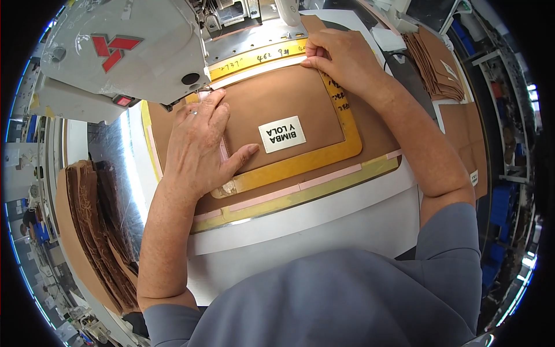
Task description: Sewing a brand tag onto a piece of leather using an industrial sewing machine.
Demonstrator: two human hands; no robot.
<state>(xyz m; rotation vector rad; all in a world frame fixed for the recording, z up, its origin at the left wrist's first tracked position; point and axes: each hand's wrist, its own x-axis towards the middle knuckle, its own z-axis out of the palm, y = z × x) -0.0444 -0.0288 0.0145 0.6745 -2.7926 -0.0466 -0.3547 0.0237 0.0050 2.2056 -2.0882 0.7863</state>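
Observation:
A smooth brown panel [272, 98] lies inside a yellow template frame [289, 171] with handwritten marks, and a cream label [282, 134] sits on the panel. My left hand [199, 141] rests flat at the panel's left side, thumb spread out and fingertips close to the machine's stitching area. Along the panel's far edge runs a narrow white strip [260, 72]. At its right end, my right hand [341, 58] pinches the strip between thumb and fingers, by the frame's far right corner. The fingertips partly cover what lies under them.
A large white sewing machine head [121, 52] fills the far left. Brown pieces are stacked at the left [95, 231], and more folded brown pieces [433, 63] lie at the far right. Pink and yellow strips [300, 188] edge the near side of the larger brown sheet.

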